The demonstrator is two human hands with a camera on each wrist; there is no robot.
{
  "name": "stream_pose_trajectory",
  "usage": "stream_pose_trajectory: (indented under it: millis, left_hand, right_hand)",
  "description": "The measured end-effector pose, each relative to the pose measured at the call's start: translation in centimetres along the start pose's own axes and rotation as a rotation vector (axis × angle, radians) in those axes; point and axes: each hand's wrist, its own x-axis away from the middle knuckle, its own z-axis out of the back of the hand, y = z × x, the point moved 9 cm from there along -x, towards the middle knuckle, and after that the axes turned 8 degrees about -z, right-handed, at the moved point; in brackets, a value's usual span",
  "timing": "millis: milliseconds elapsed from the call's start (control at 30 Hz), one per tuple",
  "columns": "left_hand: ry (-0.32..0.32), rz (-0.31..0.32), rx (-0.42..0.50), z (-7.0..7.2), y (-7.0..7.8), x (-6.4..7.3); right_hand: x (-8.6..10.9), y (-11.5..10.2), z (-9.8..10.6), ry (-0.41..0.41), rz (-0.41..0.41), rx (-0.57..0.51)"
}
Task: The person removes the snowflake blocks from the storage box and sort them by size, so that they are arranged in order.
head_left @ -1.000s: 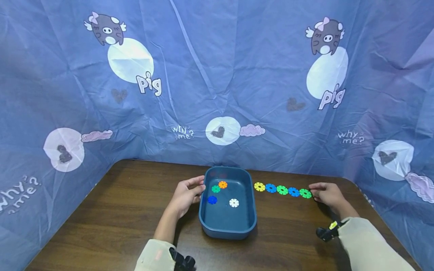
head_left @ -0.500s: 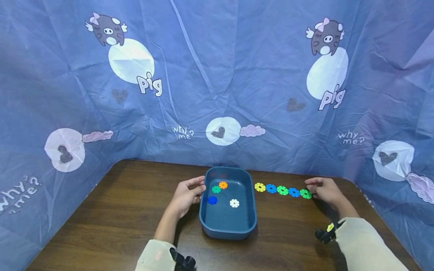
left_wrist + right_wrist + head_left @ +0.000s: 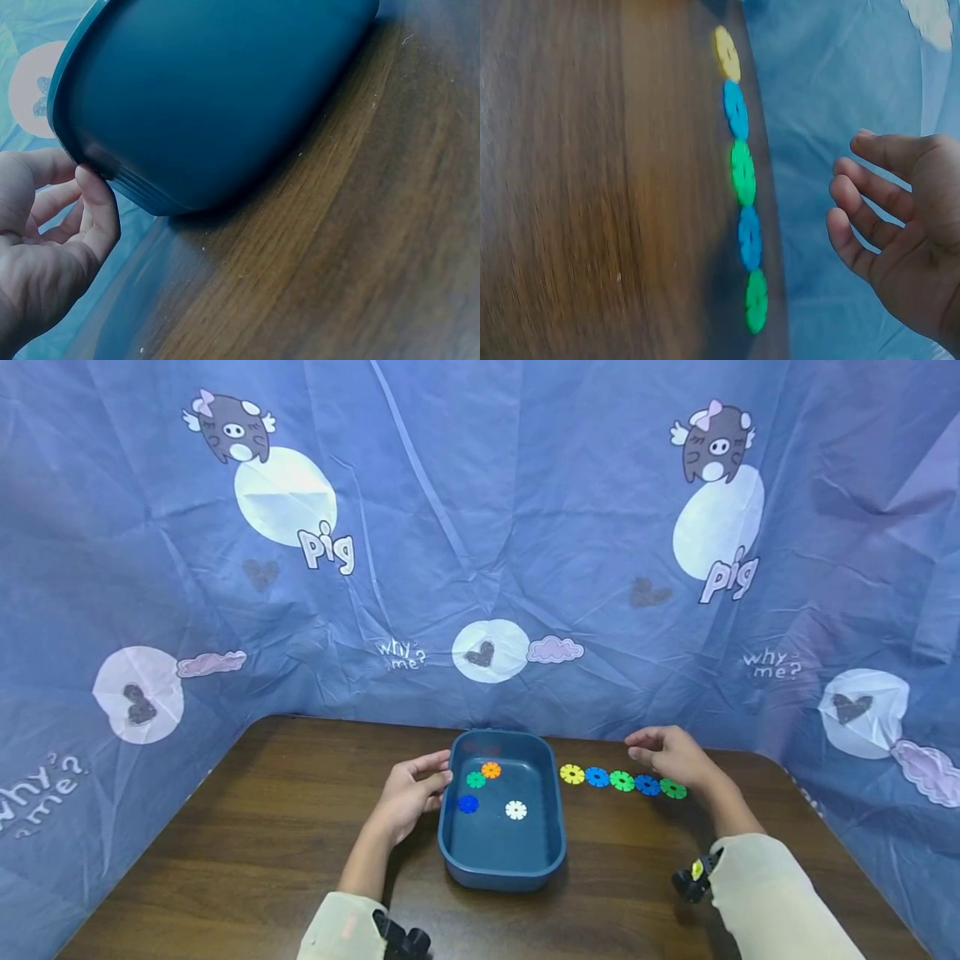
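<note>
Against the left side of a dark blue plastic tub (image 3: 501,870), my left hand (image 3: 401,797) holds the rim with thumb and index finger. The fingertips meet the lip in the left wrist view. Inside the tub lie several notched plastic discs: an orange disc (image 3: 491,770), a green disc (image 3: 476,780), a dark blue disc (image 3: 468,804) and a white disc (image 3: 516,810). To its right runs a row of discs (image 3: 622,781), yellow, blue, green, blue, green, lying flat edge to edge. Above the row hovers my right hand (image 3: 675,756), fingers loosely bent, holding nothing.
Everything stands on a brown wooden table (image 3: 300,827) with rounded far corners. A blue printed cloth (image 3: 420,527) hangs close behind the table and along both sides. The tub's far end is near the table's back edge.
My right hand has left the green disc at the row's right end and moved left and up over the row. The left hand, tub and discs stay in place.
</note>
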Motion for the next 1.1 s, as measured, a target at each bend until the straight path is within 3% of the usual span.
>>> stream_pose_trajectory:
  millis: [333,867,1100]
  left_hand:
    - [-0.001,0.003,0.001,0.0,-0.1,-0.1]
    - [-0.010,-0.004,-0.010,-0.1,0.0,-0.2]
    - [-0.006,-0.006,-0.003,-0.1,-0.1,-0.2]
  right_hand:
    - [-0.3,-5.2,-3.0,-0.087,0.119,0.115]
    - [1.7,-13.1,-7.8,-0.171,0.413,0.307]
    - [2.2,-14.6,-10.0,-0.237,0.447,0.391]
